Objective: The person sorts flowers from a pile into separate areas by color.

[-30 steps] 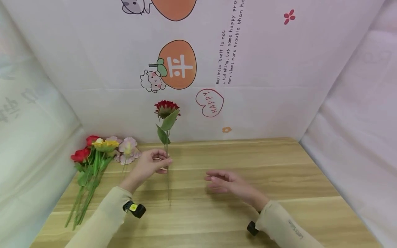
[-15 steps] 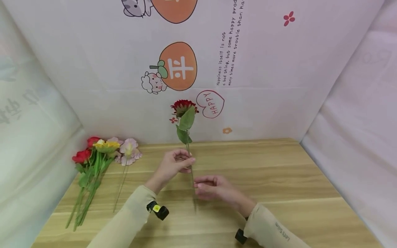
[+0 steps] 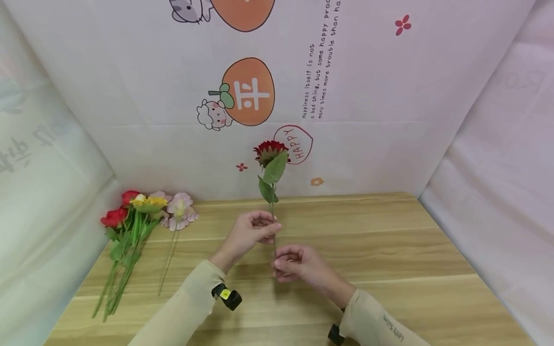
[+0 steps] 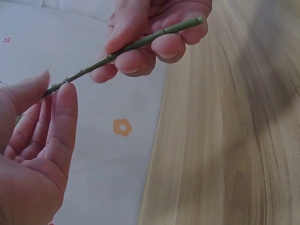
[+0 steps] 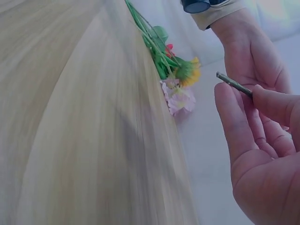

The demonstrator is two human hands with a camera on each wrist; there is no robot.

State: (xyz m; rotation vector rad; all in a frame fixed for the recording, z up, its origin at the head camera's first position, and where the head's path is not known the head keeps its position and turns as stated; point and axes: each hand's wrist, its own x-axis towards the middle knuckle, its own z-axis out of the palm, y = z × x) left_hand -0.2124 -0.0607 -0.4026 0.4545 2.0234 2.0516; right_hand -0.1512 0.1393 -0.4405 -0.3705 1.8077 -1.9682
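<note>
A dark red artificial flower (image 3: 270,153) with two green leaves stands upright in front of the back cloth in the head view. My left hand (image 3: 253,233) pinches its stem (image 4: 136,45) between thumb and fingers, below the leaves. Lower on the same stem, my right hand (image 3: 300,269) grips it with thumb and fingers. The left wrist view has the bare stem end sticking out past the right hand's fingers. In the right wrist view the cut end points out between the right thumb and index finger; the bloom is out of sight there.
At the table's left lie red flowers (image 3: 114,217), a yellow flower (image 3: 148,204) and pale pink flowers (image 3: 180,210), their stems toward the front. White printed cloth (image 3: 368,96) walls the wooden table (image 3: 368,230) at the back and sides.
My left hand has carried the red flower to the right, toward the middle. The right hand, apart from it with fingers loose before, has moved slightly left and taken hold of the lower stem.
</note>
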